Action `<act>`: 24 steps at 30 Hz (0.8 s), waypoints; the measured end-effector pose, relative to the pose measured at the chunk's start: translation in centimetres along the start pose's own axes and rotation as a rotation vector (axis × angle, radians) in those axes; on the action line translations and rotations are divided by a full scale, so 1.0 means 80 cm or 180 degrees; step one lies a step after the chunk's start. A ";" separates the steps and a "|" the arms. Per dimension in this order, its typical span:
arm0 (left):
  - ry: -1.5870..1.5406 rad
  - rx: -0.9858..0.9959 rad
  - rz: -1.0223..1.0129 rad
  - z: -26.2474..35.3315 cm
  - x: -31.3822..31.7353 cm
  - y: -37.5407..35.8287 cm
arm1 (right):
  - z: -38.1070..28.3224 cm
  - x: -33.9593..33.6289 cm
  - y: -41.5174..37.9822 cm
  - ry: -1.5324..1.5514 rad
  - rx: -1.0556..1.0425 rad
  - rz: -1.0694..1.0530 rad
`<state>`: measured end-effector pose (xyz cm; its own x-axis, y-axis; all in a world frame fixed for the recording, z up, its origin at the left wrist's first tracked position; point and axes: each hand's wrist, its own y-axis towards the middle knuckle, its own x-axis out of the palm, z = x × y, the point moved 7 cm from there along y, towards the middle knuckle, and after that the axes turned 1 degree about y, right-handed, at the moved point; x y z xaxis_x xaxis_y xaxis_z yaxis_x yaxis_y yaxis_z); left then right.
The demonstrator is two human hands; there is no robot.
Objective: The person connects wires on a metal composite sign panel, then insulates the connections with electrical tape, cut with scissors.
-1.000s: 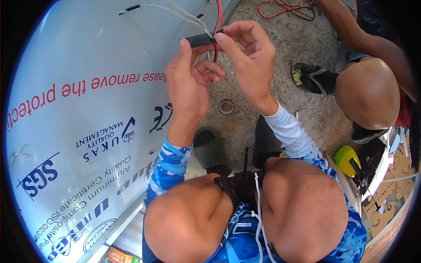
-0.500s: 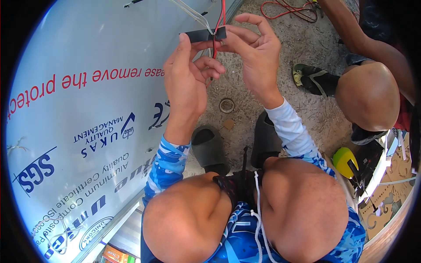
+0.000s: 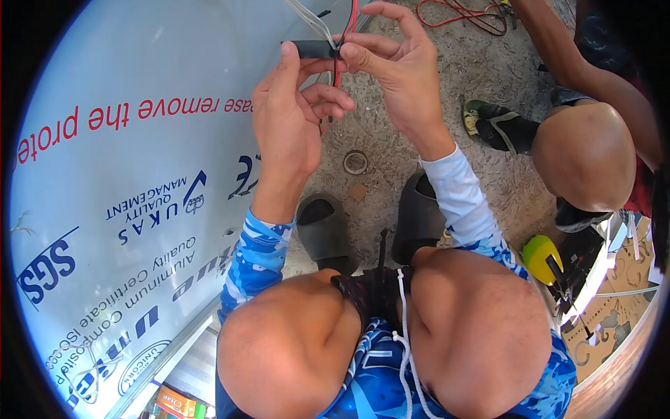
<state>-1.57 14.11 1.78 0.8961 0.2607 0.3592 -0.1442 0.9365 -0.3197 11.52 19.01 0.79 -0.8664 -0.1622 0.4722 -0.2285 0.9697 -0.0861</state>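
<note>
A short strip of black tape (image 3: 313, 49) lies against a bundle of red, black and white wires (image 3: 352, 21) at the top centre. My left hand (image 3: 289, 105) pinches the tape's left part between thumb and forefinger, its other fingers curled below. My right hand (image 3: 398, 70) has thumb and index finger pressed together at the tape's right end, where it meets the wires; its outer fingers are raised. The red and black wires run down between both hands.
A large printed panel (image 3: 139, 181) fills the left side. On the concrete floor lie a tape roll (image 3: 355, 163) and a red cable (image 3: 464, 17). Another person's knee (image 3: 586, 157) and sandalled foot are at right, near a yellow-green object (image 3: 541, 259).
The right end of the black tape, flat and sticking out past the wires before, is now folded in under my right fingertips. Both hands appear slightly higher and further left in view.
</note>
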 end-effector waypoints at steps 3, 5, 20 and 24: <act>0.0033 0.0030 0.0012 0.002 -0.003 0.001 | 0.006 0.000 0.004 -0.0079 -0.0174 -0.0207; 0.0050 0.0042 0.0031 0.001 -0.005 0.001 | 0.006 -0.004 0.007 -0.0451 -0.0552 -0.0274; -0.0087 -0.0068 0.0124 -0.002 -0.015 0.001 | -0.055 0.038 0.037 -0.1718 -0.1596 -0.1417; -0.0226 -0.0148 0.0175 -0.005 -0.023 0.003 | -0.059 0.057 0.044 -0.2245 -0.2071 -0.2056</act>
<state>-3.08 13.74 0.69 0.8551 0.3288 0.4009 -0.1712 0.9089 -0.3803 8.84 22.51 6.78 -0.7737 -0.5290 -0.3486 -0.6249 0.5463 0.5578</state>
